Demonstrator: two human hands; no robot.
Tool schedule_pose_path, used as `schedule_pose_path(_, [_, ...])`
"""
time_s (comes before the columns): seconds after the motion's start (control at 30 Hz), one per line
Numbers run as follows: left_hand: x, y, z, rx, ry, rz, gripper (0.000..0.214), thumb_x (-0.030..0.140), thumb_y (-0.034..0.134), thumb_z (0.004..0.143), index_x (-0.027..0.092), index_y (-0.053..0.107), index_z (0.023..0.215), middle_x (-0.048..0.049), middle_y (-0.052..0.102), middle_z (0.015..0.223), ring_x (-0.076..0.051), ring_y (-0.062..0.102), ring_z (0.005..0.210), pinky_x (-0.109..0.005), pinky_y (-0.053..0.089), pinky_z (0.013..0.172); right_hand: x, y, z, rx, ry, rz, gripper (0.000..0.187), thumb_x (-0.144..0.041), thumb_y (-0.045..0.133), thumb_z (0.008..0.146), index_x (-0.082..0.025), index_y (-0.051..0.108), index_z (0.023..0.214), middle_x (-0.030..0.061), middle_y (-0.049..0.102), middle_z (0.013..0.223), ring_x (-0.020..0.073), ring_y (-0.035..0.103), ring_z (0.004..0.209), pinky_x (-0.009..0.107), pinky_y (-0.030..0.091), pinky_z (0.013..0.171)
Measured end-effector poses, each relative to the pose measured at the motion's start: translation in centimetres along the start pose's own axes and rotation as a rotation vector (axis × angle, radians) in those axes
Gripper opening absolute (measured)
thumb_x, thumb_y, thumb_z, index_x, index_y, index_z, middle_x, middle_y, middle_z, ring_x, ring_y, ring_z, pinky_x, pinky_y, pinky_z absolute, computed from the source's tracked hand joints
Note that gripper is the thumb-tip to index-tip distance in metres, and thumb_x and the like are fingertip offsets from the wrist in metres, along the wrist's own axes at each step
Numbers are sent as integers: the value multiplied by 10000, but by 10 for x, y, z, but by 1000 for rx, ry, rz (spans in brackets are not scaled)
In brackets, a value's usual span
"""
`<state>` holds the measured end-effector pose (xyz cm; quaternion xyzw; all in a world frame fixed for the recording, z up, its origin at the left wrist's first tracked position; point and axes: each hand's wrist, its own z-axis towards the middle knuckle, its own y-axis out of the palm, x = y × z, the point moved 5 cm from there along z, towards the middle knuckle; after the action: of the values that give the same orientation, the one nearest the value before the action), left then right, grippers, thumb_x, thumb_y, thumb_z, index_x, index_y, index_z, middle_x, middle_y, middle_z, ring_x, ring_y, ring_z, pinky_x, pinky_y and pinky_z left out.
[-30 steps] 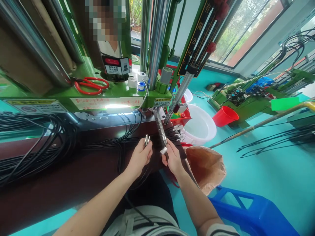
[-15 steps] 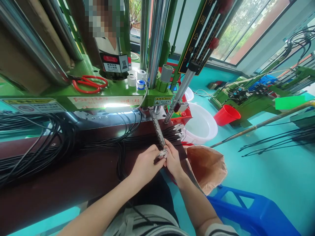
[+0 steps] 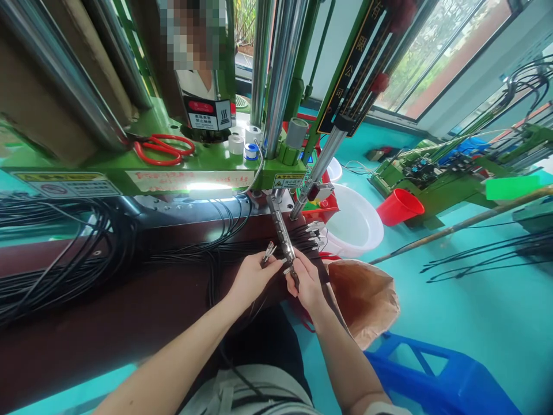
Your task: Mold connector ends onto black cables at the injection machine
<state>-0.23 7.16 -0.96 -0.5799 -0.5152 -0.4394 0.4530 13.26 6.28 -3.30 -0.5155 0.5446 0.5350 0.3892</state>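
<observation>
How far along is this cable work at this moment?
Seemingly done: a few metal-tipped cable ends lie beside the jig bar. In hand: the left hand pinches connectors and the right hand grips the jig bar. Left: a large black cable bundle.

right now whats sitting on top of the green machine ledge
Red-handled scissors, white rolls and a blue-and-white roll lie on the green ledge. The steel columns hide whatever is behind them.

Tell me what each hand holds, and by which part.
The left hand pinches a small bunch of metal plugs by their bases. The right hand grips the long metal bar at its near end.
</observation>
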Motion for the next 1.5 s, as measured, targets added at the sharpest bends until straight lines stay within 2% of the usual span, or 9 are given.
schedule_pose_path(0.4, [-7,-4,3,-18,2,-2,267,370,611,663,161,476,566,62,410,481,-59,325,444,-196,263,451,-4,6,0,-45,-67,-197,486,-429,453,845,-157,470,1247,-83,402,405,48,324,314,173,237,317])
schedule_pose_path(0.57, [-4,-6,-2,79,31,-252,240,408,529,743,224,456,880,88,426,570,-37,301,377,-168,239,362,-2,4,0,-16,-26,-83,464,-419,471,836,-158,493,1219,-81,398,410,49,310,310,177,226,311])
schedule_pose_path(0.67, [-1,-9,-4,122,20,-322,241,429,532,739,223,428,806,93,395,556,-28,292,362,-152,219,329,-2,2,0,-19,-18,-22,470,-413,475,835,-167,469,1235,-85,394,412,52,314,309,182,231,313])
schedule_pose_path(0.73, [-1,-9,-5,78,-13,-351,262,441,546,728,203,438,735,84,388,550,-22,288,366,-148,206,321,-1,1,1,-29,-17,-10,464,-407,474,838,-171,462,1238,-87,392,408,53,314,306,182,235,313])
schedule_pose_path(0.87, [-1,-9,-5,6,-62,-431,272,457,525,745,189,488,765,77,380,548,-23,277,382,-144,196,325,1,1,1,-61,-22,5,438,-386,471,850,-173,467,1233,-84,401,413,48,310,313,176,230,317])
schedule_pose_path(1.0, [-4,-6,-5,-62,-188,-352,261,400,579,715,172,464,658,113,242,428,-18,182,348,-149,130,325,5,-1,1,-67,-37,25,446,-377,477,853,-160,459,1242,-85,414,408,47,312,304,174,230,316])
schedule_pose_path(1.1, [-5,-3,-3,-147,-248,-323,278,381,587,707,158,467,592,108,240,390,-18,188,334,-161,136,329,6,-1,0,-90,-47,26,450,-379,480,853,-149,466,1240,-80,423,408,43,312,306,173,228,317])
schedule_pose_path(1.23, [-7,-2,-1,-201,-254,-354,320,416,543,739,151,483,571,97,251,395,-23,207,331,-170,156,332,5,-2,0,-108,-57,35,449,-379,481,853,-152,471,1240,-79,425,412,41,315,310,173,230,321])
schedule_pose_path(1.5, [-9,-1,-2,-204,-235,-306,327,421,545,740,156,469,564,95,262,388,-26,203,336,-169,152,334,6,-2,1,-118,-52,27,445,-378,480,854,-148,470,1235,-77,432,418,40,322,303,171,222,316])
